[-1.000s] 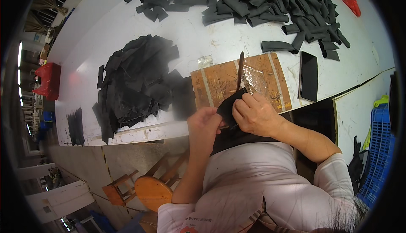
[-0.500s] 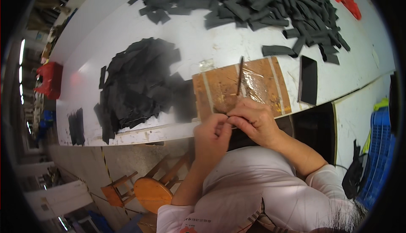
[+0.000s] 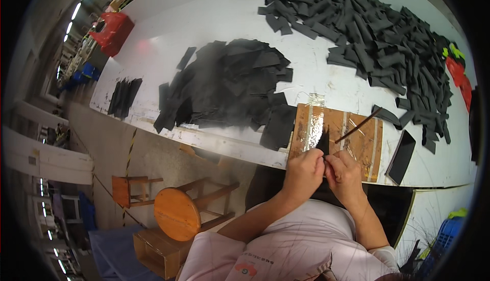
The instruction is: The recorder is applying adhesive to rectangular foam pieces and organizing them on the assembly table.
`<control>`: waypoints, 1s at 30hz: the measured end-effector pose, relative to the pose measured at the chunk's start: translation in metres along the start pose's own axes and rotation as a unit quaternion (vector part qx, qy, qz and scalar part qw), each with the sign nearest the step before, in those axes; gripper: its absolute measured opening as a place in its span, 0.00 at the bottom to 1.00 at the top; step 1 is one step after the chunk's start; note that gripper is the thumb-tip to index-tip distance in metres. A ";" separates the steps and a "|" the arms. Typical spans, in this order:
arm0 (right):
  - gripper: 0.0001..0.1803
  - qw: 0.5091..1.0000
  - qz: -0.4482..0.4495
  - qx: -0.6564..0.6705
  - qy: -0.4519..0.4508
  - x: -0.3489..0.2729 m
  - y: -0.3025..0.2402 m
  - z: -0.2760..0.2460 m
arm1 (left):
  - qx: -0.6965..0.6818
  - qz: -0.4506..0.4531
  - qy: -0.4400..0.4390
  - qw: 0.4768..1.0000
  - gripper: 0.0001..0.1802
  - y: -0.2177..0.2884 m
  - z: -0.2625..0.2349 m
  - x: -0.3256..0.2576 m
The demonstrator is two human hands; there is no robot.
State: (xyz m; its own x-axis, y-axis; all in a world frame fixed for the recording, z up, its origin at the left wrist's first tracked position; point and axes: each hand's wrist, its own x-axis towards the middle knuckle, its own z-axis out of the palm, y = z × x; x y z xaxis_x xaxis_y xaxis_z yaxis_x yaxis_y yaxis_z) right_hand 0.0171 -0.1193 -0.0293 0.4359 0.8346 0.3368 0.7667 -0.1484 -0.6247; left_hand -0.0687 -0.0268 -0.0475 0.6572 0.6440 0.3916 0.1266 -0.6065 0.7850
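My left hand and my right hand meet over the near edge of a brown wooden board with strips of clear tape on it. Both hands are closed, fingertips pinching a small black fabric piece that sticks up between them. A thin brown rod slants over the board, its lower end close to my right fingers; whether that hand grips it I cannot tell. Left of the board spreads a heap of flat black fabric pieces. Much of the pinched piece is hidden by my fingers.
Dark grey folded strips form a large pile at the far right of the white table. A black phone-like slab lies right of the board. A small black stack sits at the table's left end. A round wooden stool stands below.
The view has swung, so the table appears turned and my hands sit farther right. Black fabric now shows above my fingertips. The rod leans more to the right against the board.
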 end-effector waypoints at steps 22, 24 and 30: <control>0.04 0.563 0.367 0.740 0.012 0.010 0.000 -0.005 | -0.267 -0.191 -0.058 0.943 0.13 0.004 0.005 0.017; 0.06 0.608 0.364 0.706 0.003 0.011 0.003 -0.003 | -0.234 -0.175 -0.023 0.956 0.13 0.002 0.008 0.015; 0.10 0.747 0.306 0.590 0.014 0.000 0.005 -0.008 | -0.614 -0.332 -0.160 0.698 0.16 0.009 -0.021 0.023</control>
State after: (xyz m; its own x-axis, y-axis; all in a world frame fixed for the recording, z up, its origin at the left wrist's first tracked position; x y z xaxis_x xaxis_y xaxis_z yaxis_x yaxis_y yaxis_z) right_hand 0.0243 -0.1245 -0.0265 0.5575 0.7881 -0.2609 -0.5213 0.0878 -0.8488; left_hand -0.0684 -0.0080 -0.0210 0.9137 0.3366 -0.2276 -0.1203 0.7590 0.6399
